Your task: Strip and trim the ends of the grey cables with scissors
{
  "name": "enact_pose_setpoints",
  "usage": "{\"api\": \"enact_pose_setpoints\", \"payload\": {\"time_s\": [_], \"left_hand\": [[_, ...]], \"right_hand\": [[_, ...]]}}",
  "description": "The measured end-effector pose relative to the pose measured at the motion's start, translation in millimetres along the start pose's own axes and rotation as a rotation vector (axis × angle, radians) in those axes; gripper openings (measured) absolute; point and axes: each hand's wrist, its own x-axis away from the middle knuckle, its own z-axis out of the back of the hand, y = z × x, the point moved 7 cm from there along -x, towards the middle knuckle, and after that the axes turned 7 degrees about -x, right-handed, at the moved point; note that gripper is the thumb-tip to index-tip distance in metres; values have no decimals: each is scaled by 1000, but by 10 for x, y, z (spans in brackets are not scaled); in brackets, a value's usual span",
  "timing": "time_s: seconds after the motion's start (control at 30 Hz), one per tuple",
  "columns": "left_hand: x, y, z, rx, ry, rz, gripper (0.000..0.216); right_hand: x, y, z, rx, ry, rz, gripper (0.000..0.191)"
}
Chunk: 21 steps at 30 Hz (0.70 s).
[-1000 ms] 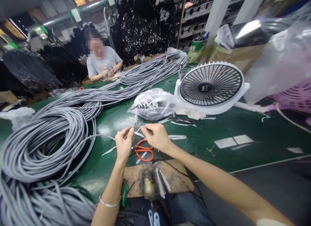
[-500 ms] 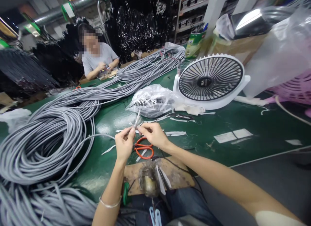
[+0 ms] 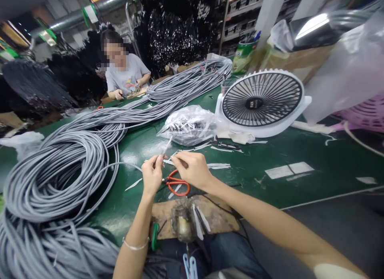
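Both hands are up over the tabletop (image 3: 270, 151), fingertips nearly meeting. Left hand (image 3: 152, 177) is closed in a pinch on the free end of a thin grey cable (image 3: 126, 164), which runs off left into the big coil (image 3: 57, 179). Right hand (image 3: 193, 170) is closed too, thumb and forefinger on a pale strip (image 3: 167, 145) that pokes up and away between the two hands, just above the scissors (image 3: 177, 186).

My read on doing this well:
- pinch the cable close to its tip so it can't flop
- keep the strip short between the fingers; it looks limp and light
- keep slack in the cable so the coil's weight doesn't drag the end back
- work clear of the fan (image 3: 261, 103); if it's running, loose strips will blow about

Hard to make out:
- the cable tip itself is hidden behind the left fingers
- can't tell if strip and cable already touch
- strip may be tape or a sleeve, too small and blurred to tell
- bag (image 3: 189, 127) holds white pieces, but I can't say if they're the same stock
- right forearm is cut off at the frame edge
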Motion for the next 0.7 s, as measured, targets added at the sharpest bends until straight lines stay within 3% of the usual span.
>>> {"api": "enact_pose_setpoints", "payload": {"time_s": [0.1, 0.17, 0.33, 0.47, 0.57, 0.7], "left_hand": [[56, 61, -20, 57, -23, -29, 34], [80, 92, -26, 68, -11, -46, 34], [125, 198, -54, -50, 13, -160, 22], [157, 257, -65, -118, 31, -246, 17], [150, 227, -27, -44, 76, -212, 13], [129, 183, -20, 63, 50, -141, 20]], "right_hand": [[-46, 176, 13, -14, 11, -135, 24], [-41, 186, 33, -41, 64, -141, 22], [24, 19, 88, 30, 175, 79, 15], [32, 14, 91, 36, 152, 100, 18], [3, 58, 101, -41, 134, 1, 19], [-30, 205, 121, -236, 149, -275, 14]]}}
